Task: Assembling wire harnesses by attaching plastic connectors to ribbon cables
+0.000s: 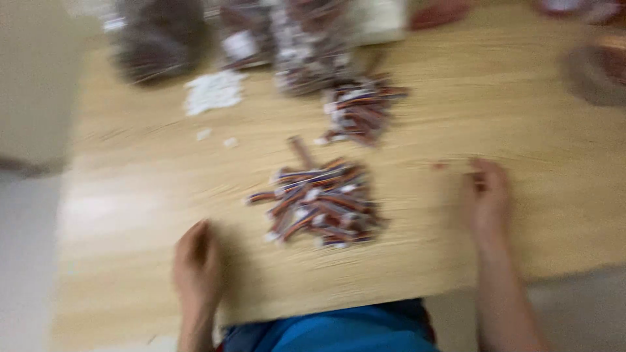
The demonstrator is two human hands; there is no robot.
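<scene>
Wooden table (417, 117) bears both hands flat, flanking sachet pile (319, 205); left hand (195, 257), right hand (488, 195), each grip empty.

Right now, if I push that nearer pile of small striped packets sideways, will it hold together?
Probably not. The nearer pile is loose thin packets lying crisscross, so it would likely spread and shed strays. They look light and may slide easily on the smooth wooden table. Blur hides finer detail.
</scene>
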